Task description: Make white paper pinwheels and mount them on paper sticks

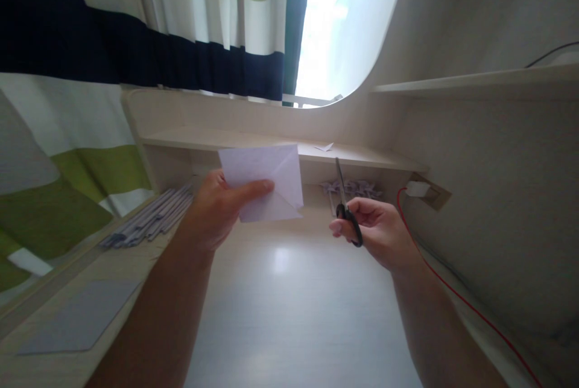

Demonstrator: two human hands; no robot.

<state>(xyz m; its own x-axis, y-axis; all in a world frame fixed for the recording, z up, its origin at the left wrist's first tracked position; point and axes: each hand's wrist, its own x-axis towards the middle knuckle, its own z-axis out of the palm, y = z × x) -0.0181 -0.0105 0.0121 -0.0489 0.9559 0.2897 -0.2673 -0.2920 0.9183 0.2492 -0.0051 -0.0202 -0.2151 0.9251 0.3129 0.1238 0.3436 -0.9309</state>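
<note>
The left hand (216, 207) pinched a folded sheet of paper (266, 180) between thumb and fingers, holding it up in the air above the desk (289, 303), near the shelf (253, 140). The right hand (375, 228) gripped black-handled scissors (346, 207), fingers curled through the loops, blades pointing up and closed or nearly so, apart from the paper. A stack of grey strips (149, 219) lay at the left of the desk, a flat grey sheet (85, 315) nearer the person, and small folded paper pieces (348, 189) sat under the shelf behind the scissors. A red cable (456, 297) ran along the right edge from a wall plug (418, 189). Judging from this, the paper, held only at one corner, could flex or slip as the blades met it, giving a crooked cut. The thumb lay across the sheet's lower edge, so a cut started close to it risked a nick. The cable by the right forearm might snag on a wide movement.
</note>
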